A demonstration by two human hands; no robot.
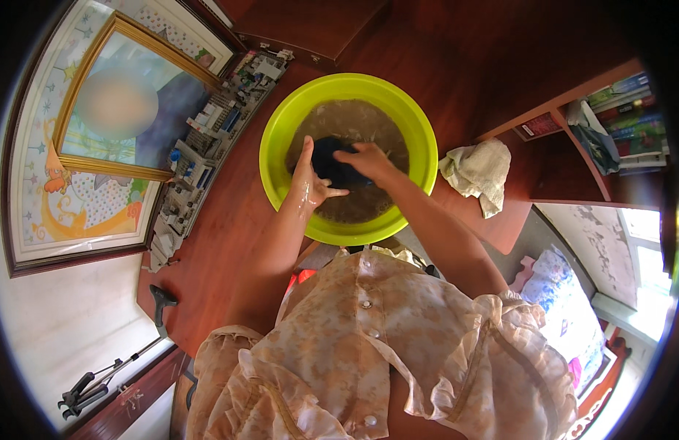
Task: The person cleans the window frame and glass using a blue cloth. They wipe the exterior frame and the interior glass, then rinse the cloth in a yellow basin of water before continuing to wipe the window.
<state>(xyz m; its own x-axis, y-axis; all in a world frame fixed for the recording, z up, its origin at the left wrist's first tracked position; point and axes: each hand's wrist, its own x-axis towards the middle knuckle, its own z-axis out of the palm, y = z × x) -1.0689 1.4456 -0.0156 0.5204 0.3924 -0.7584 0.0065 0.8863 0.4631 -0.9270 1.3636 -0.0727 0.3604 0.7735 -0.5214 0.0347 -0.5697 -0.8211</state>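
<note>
A round yellow-green plastic basin (270,148) holds murky brown water (345,118). A dark navy cloth (329,157), bunched up and wet, lies in the water between my hands. My right hand (369,162) reaches in from the right, with its fingers closed on the upper part of the cloth. Against the cloth's left side is my left hand (313,181), wet at the wrist, its thumb raised and one finger stretched to the right. How far its other fingers wrap the cloth is hidden.
The basin stands on a reddish-brown wooden desk (224,220). To its right lies a crumpled pale towel (477,170) near a bookshelf (581,148). Toy-brick builds (202,148) and framed pictures (141,104) line the left side. A black-handled tool (162,302) sits at the left desk edge.
</note>
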